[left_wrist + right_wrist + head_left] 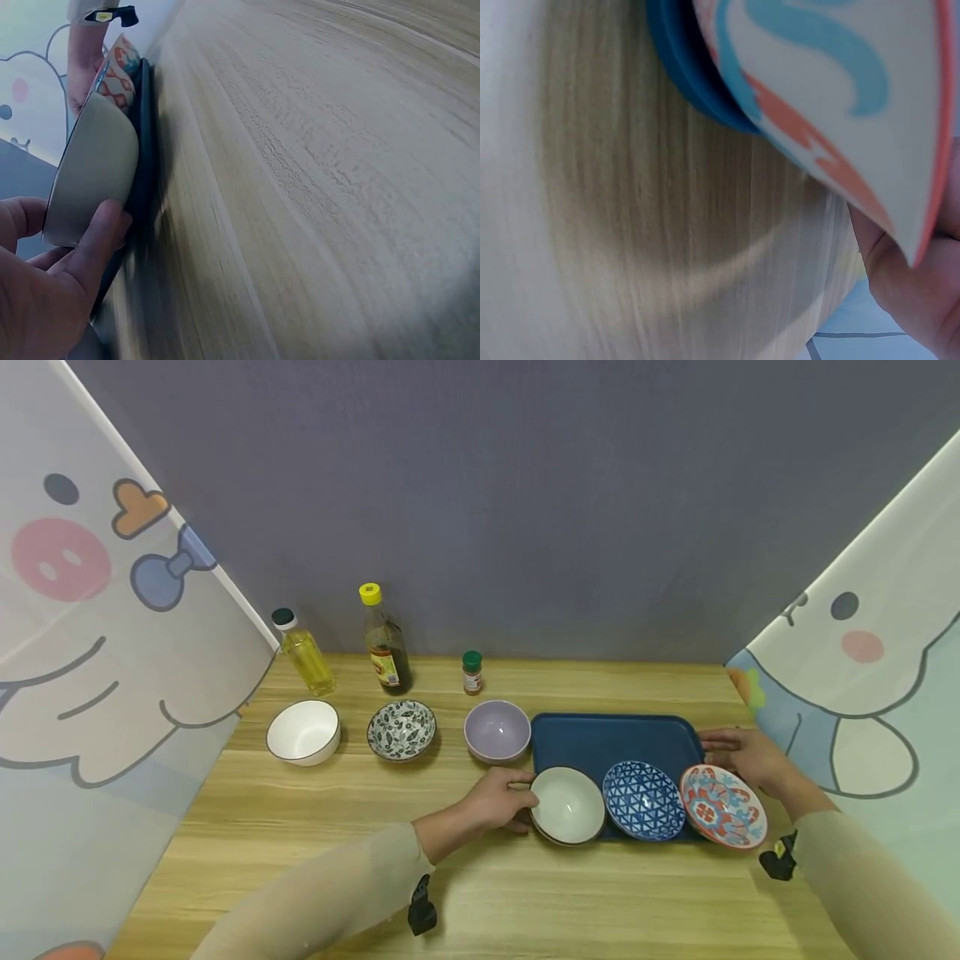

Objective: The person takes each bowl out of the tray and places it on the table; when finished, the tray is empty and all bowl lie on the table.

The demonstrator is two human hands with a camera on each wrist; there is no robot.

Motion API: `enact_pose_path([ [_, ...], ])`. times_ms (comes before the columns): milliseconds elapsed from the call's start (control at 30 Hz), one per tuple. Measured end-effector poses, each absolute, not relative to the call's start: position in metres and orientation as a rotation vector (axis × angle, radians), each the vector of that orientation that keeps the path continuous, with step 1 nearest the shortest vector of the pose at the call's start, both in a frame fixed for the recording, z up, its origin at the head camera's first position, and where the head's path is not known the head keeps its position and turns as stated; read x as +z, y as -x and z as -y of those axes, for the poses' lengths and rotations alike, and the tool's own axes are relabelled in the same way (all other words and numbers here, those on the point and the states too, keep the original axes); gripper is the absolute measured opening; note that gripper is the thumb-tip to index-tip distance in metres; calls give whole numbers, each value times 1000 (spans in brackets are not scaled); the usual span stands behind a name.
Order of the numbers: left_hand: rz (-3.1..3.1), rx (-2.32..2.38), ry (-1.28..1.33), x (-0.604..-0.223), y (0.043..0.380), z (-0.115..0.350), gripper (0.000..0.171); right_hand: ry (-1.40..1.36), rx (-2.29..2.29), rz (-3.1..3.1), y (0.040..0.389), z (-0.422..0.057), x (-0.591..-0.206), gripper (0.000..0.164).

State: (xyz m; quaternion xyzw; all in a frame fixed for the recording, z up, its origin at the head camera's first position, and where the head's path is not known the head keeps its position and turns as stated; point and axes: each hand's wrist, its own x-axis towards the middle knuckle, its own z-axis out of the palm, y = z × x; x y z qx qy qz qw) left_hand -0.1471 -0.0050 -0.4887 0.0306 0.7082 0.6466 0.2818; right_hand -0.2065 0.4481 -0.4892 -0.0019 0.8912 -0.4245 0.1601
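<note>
- The left wrist view shows what the head view hides: the cream bowl's (567,806) smooth, plain outer wall, with the left hand (498,797) gripping it, thumb at the rim and fingers against the side.
- The right wrist view gives the red-patterned bowl's (723,807) glossy outside, white with teal swirls, orange-red marks and a red rim; the head view gives its decorated inside.
- The right hand (750,756) is beside that bowl's far right side, fingers toward the tray's right end; whether it grips bowl or tray, I cannot tell.
- Only the head view takes in the blue bowl (643,801), shallow and covered in white-lined triangles, between the other two.
- These three bowls sit along the near side of one dark blue rectangular tray (618,739) with rounded corners; the red-patterned one juts past its right edge.
- Three more bowls stand left of it: white with a dark rim (303,732), leaf-patterned (402,731), plain lavender (497,732).
- Behind them are three containers: oil bottle (307,656), dark sauce bottle (387,652), small green-capped jar (472,672).
- The table (600,893) has streaky pale wood grain.
</note>
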Motion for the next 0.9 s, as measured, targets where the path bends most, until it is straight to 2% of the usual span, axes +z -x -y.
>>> enact_pose_path([
  [533,-1894,1837,-60,-478,148,12,50,14,-1153,-2624,204,-446,-490,53],
  [700,-1912,1846,-81,-470,152,26,43,23,-1173,-2609,204,-447,-491,53],
  [900,-1955,1848,-43,-461,153,59,45,31,-1189,-2592,204,-448,-491,52],
])
